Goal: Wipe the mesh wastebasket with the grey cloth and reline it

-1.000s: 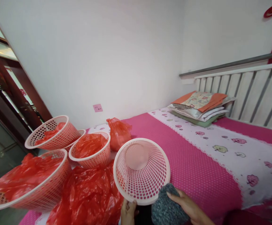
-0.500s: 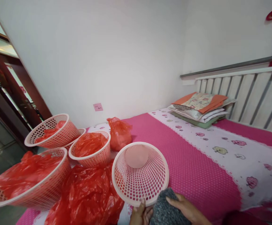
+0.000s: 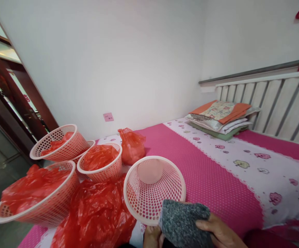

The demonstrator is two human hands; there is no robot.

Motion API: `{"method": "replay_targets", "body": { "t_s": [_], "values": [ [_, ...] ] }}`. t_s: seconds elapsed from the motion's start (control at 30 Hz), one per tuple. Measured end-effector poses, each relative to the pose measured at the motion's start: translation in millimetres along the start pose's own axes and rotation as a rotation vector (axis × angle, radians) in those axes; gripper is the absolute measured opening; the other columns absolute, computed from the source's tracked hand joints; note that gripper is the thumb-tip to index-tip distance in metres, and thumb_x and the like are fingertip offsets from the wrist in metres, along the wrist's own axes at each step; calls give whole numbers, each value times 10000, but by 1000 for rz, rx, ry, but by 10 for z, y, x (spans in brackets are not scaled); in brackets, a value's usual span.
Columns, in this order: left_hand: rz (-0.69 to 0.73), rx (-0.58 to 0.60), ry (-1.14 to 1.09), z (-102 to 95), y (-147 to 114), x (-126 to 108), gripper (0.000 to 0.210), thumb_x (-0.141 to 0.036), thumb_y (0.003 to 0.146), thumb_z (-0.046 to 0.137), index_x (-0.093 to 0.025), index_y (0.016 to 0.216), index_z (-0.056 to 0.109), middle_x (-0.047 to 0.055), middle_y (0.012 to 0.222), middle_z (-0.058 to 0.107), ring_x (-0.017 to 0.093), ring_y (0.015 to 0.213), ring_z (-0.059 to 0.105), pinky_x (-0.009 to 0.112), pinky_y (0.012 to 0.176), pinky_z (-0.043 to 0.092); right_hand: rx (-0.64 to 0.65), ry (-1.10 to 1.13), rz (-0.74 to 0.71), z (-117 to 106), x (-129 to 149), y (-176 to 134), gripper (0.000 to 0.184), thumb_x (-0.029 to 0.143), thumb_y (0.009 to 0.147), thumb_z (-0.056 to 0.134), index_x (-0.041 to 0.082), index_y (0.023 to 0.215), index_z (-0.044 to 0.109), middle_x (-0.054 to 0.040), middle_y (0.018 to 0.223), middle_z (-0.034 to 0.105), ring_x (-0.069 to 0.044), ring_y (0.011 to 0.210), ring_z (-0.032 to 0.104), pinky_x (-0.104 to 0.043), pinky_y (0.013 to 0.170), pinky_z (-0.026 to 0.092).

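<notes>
A pale pink plastic basket [image 3: 153, 193] with a lattice wall lies tilted, its opening toward me. My left hand [image 3: 151, 236] is closed at the basket's lower rim; part of it sits at the picture's bottom edge. A dark grey fuzzy cloth [image 3: 185, 220] is in my right hand [image 3: 217, 229], thumb on top and the other fingers hidden beneath. The cloth covers the lower right part of the basket's rim. Left of the basket, a crumpled red plastic bag [image 3: 97, 213] spreads over the bed.
More pink baskets [image 3: 100, 172] holding red bags stand at the left. A tied red bag [image 3: 131, 146] sits near the wall [image 3: 139, 69]. Folded bedding [image 3: 220, 119] is stacked by the radiator [image 3: 270, 103]. The bed has a pink dotted cover [image 3: 216, 186].
The right hand has raised the cloth and shifted it slightly right, so more of it shows and overlaps the basket's rim. The left hand stays at the rim, its fingers curled further under.
</notes>
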State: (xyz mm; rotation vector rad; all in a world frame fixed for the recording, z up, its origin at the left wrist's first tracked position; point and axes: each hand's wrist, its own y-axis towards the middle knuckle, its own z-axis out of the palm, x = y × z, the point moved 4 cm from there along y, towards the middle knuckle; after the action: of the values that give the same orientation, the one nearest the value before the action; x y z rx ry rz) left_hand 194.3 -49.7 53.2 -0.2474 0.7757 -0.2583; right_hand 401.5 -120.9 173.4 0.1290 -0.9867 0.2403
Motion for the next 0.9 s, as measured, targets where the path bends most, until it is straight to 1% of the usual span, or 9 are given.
{"method": "replay_targets", "body": {
  "t_s": [0.07, 0.2, 0.27, 0.33, 0.47, 0.57, 0.63, 0.77, 0.9],
  "values": [
    [16, -28, 37, 4, -18, -55, 628, -210, 502, 955, -210, 1091, 737, 126, 990, 832, 389, 1128, 754, 542, 1030, 562, 27, -57, 12, 70, -19, 30, 584, 424, 666, 922, 232, 1204, 798, -117, 1100, 821, -334, 1063, 755, -477, 1020, 532],
    [55, -86, 186, 3, -54, -231, 557, -143, 377, 923, -192, 912, 776, 115, 798, 815, 440, 1064, 756, 549, 1046, 533, 61, -134, 116, 192, -131, 58, 517, 394, 636, 930, 187, 1100, 831, -107, 1022, 835, -330, 1007, 775, -435, 950, 559],
    [54, -89, 209, 8, -60, -256, 491, -179, 377, 922, -184, 847, 781, 133, 765, 807, 468, 1084, 742, 559, 1036, 533, 29, -116, 133, 225, -171, 67, 495, 380, 625, 939, 191, 1070, 837, -108, 1024, 837, -334, 1031, 774, -441, 980, 552],
    [29, -73, 135, 10, -42, -205, 453, -230, 414, 933, -185, 839, 782, 148, 792, 812, 476, 1152, 717, 570, 1033, 536, -36, -111, 111, 240, -172, 100, 501, 375, 618, 947, 208, 1077, 836, -108, 1077, 834, -336, 1074, 765, -456, 1014, 543],
    [-16, -49, -17, -35, 32, -31, 590, -268, 418, 974, -196, 963, 758, 144, 917, 826, 444, 1168, 728, 581, 1052, 531, -101, -237, 8, 322, -70, 333, 509, 406, 691, 901, 210, 1152, 814, -113, 1146, 821, -333, 1124, 743, -492, 1081, 508],
    [-20, -40, 25, -93, 46, 23, 656, -338, 467, 1009, -194, 1033, 712, 135, 973, 832, 400, 1043, 787, 569, 1048, 545, -153, -380, -145, 398, 25, 670, 481, 393, 734, 832, 198, 1172, 801, -114, 1144, 819, -326, 1101, 741, -510, 1097, 500],
    [-27, -45, 60, -123, 35, 25, 674, -396, 519, 1008, -191, 1074, 686, 135, 1000, 833, 385, 1000, 802, 566, 1045, 553, -192, -444, -239, 417, 36, 927, 501, 326, 725, 776, 194, 1208, 786, -109, 1161, 817, -325, 1110, 738, -507, 1083, 516],
    [-50, -44, 67, -137, 15, 12, 710, -408, 507, 1022, -197, 1077, 654, 126, 1003, 830, 392, 1000, 803, 578, 1063, 551, -302, -583, -363, 348, -38, 1370, 580, 202, 694, 626, 189, 1259, 758, -88, 1163, 822, -289, 1132, 737, -452, 1060, 544],
    [-38, -59, 37, -113, -11, -7, 759, -380, 522, 1011, -209, 1156, 631, 123, 1042, 825, 398, 1023, 799, 601, 1088, 528, -369, -778, -419, 263, -92, 1687, 625, 138, 727, 526, 163, 1321, 718, -128, 1270, 782, -279, 1176, 722, -435, 1090, 517]
  ]
}}
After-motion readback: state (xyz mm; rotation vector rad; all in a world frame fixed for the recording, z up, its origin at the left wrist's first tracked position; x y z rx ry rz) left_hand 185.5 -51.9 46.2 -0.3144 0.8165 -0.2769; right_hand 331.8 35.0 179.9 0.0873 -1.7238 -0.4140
